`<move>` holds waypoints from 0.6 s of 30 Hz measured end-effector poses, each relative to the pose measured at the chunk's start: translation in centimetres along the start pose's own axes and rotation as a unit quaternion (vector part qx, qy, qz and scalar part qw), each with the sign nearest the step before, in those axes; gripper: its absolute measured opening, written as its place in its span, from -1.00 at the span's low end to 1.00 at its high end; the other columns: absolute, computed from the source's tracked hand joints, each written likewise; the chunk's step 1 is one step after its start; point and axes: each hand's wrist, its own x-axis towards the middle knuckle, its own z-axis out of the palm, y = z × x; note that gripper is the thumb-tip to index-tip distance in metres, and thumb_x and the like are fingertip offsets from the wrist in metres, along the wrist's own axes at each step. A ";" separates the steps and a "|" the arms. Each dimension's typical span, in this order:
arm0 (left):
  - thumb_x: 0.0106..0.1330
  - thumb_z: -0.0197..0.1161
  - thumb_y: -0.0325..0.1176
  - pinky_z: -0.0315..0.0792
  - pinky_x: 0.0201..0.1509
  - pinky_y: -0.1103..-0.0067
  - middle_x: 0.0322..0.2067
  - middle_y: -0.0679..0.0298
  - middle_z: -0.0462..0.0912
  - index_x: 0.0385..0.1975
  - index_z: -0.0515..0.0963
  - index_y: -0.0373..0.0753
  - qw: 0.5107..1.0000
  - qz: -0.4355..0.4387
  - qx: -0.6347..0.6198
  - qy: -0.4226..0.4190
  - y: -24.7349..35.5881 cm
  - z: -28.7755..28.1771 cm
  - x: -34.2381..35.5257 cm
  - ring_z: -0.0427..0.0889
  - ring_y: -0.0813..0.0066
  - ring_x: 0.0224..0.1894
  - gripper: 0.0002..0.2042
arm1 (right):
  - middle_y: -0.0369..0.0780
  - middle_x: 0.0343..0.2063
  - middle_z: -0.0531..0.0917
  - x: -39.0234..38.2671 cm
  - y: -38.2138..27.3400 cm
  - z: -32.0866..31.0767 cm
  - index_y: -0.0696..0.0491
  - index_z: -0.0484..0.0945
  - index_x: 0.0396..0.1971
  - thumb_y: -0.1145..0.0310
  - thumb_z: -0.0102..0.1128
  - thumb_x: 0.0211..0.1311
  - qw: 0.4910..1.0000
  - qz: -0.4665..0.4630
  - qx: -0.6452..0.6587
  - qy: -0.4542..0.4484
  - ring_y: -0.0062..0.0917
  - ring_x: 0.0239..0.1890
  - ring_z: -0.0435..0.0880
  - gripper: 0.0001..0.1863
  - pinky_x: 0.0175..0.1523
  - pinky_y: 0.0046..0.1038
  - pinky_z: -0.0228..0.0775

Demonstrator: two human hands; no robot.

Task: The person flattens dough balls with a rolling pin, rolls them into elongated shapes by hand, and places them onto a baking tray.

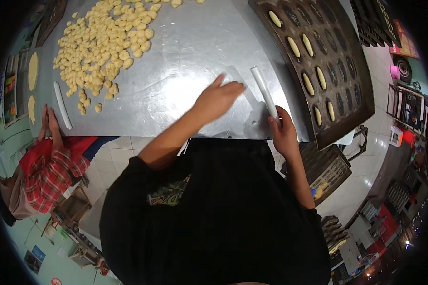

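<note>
A smooth white rolling pin slants over the metal table, its lower end in my right hand, whose fingers are closed around it. To its left, my left hand hovers over the tabletop, slightly blurred. The thumb stands away from the loosely bent fingers, and I see nothing held in it. A large spread of pale yellow dough balls covers the table's far left. At the right, a dark mould tray has oval hollows, several holding slim dough rolls.
Another white rolling pin lies at the left, beside a co-worker's hands on the table edge. Flattened dough strips lie beyond them. Dark trays stand past the mould tray; another tray sits low at my right.
</note>
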 end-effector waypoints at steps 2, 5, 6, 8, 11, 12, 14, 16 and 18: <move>0.34 0.15 -0.25 -0.01 0.44 0.04 0.33 0.22 0.33 0.15 0.51 -0.13 0.998 -0.006 0.011 0.060 2.0 1.7 -2.2 0.29 0.28 0.38 -0.62 | 0.00 -0.15 0.65 0.0 -0.4 0.2 0.19 0.47 0.09 0.27 0.18 0.34 0.999 0.028 -0.018 -0.003 -0.21 -0.13 0.67 -0.59 -0.01 -0.35 0.47; 0.24 0.27 -0.02 -0.19 0.38 -0.18 0.36 0.13 0.26 0.12 0.53 -0.13 0.992 -0.031 -0.011 0.120 3.5 -0.6 -2.8 0.15 0.05 0.43 -0.50 | -0.02 -0.15 0.66 0.7 -1.9 -0.5 0.10 0.49 0.09 0.30 0.21 0.30 0.994 -0.051 -0.090 -0.032 -0.17 -0.12 0.66 -0.61 -0.01 -0.30 0.48; 0.21 0.30 -0.03 -0.20 0.36 -0.22 0.35 0.14 0.27 0.09 0.55 -0.08 0.980 -0.026 -0.034 0.193 3.8 -0.9 -3.4 0.17 0.00 0.41 -0.53 | -0.12 -0.15 0.67 0.2 -2.6 -0.5 -0.03 0.51 0.10 0.31 0.26 0.22 0.989 -0.081 -0.119 -0.040 -0.20 -0.16 0.66 -0.58 -0.08 -0.28 0.48; 0.18 0.32 -0.07 -0.03 0.36 -0.09 0.22 0.15 0.43 0.05 0.57 -0.06 0.980 -0.030 0.012 0.197 4.1 -1.3 -4.2 0.36 0.15 0.28 -0.56 | -0.17 -0.15 0.68 -0.2 -3.1 0.2 -0.07 0.52 0.10 0.30 0.28 0.19 0.961 -0.165 -0.209 -0.074 -0.27 -0.18 0.67 -0.57 -0.11 -0.31 0.47; 0.18 0.32 -0.10 0.11 0.36 0.09 0.13 0.16 0.50 0.08 0.54 -0.13 0.992 -0.084 -0.023 0.094 3.3 0.2 -5.1 0.45 0.22 0.18 -0.53 | -0.30 -0.08 0.66 -0.1 -3.2 1.8 -0.13 0.52 0.08 0.26 0.28 0.14 0.906 -0.275 -0.315 -0.069 -0.39 -0.15 0.66 -0.55 -0.09 -0.33 0.40; 0.18 0.32 -0.12 0.17 0.35 0.18 0.09 0.16 0.52 0.10 0.51 -0.19 0.990 -0.120 -0.061 0.041 3.1 0.7 -5.1 0.49 0.23 0.14 -0.50 | -0.32 -0.04 0.64 0.8 -2.8 2.4 -0.11 0.52 0.08 0.26 0.26 0.17 0.884 -0.321 -0.340 -0.004 -0.39 -0.08 0.64 -0.57 -0.04 -0.29 0.38; 0.21 0.30 -0.15 0.18 0.36 0.25 0.14 0.15 0.49 0.14 0.47 -0.21 0.987 -0.129 -0.019 0.099 3.4 0.9 -4.5 0.46 0.22 0.18 -0.49 | -0.28 0.18 0.51 2.8 -1.3 3.6 -0.04 0.45 0.18 0.18 0.19 0.25 0.861 -0.332 -0.385 0.020 -0.34 0.22 0.47 -0.50 0.21 -0.15 0.27; 0.33 0.15 -0.14 0.14 0.40 0.25 0.26 0.09 0.39 0.24 0.36 -0.30 0.973 -0.148 0.073 0.162 3.5 1.8 -4.0 0.37 0.16 0.29 -0.46 | -0.21 0.25 0.43 4.1 -0.8 4.3 -0.01 0.37 0.25 0.10 0.17 0.26 0.857 -0.345 -0.384 0.017 -0.30 0.30 0.37 -0.41 0.30 -0.12 0.17; 0.36 0.09 -0.11 0.09 0.41 0.16 0.30 0.08 0.34 0.26 0.34 -0.29 0.966 -0.179 0.098 0.160 2.2 2.4 -2.9 0.31 0.14 0.34 -0.46 | -0.06 0.40 0.20 5.2 -1.7 4.7 0.09 0.16 0.38 -0.15 0.08 0.26 0.857 -0.328 -0.398 -0.018 -0.22 0.44 0.15 -0.16 0.49 -0.05 -0.16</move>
